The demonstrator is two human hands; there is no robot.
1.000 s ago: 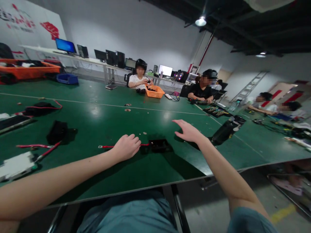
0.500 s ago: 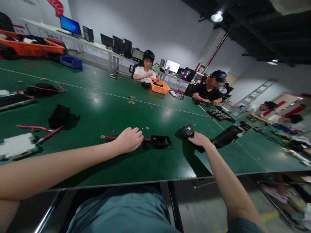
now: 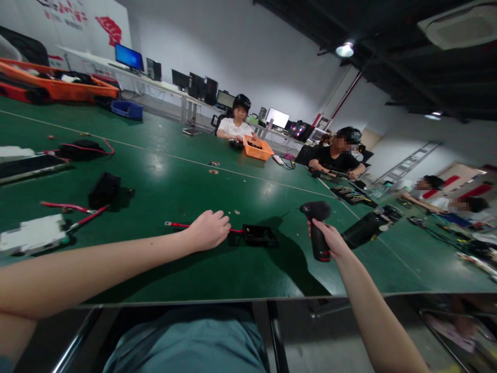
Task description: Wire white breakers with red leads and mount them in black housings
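Note:
My left hand point(image 3: 209, 230) is closed over a red cable point(image 3: 179, 225) lying on the green table. The cable has a metal lug at its left end, and its right end meets a small open black box point(image 3: 259, 235). My right hand point(image 3: 329, 237) grips a black cordless screwdriver point(image 3: 320, 233) by its handle. The tool is raised above the table to the right of the box, its thin bit pointing left.
A black block point(image 3: 104, 190), red cables point(image 3: 87, 220) and a white part point(image 3: 33, 234) lie at the left. A black cylindrical object point(image 3: 365, 228) is right of my right hand. Across the table, people sit near an orange basket point(image 3: 258, 148).
My right hand has lifted the screwdriver and turned it upright, with its bit now showing to the left. My left hand stays on the cable. The camera view has shifted slightly.

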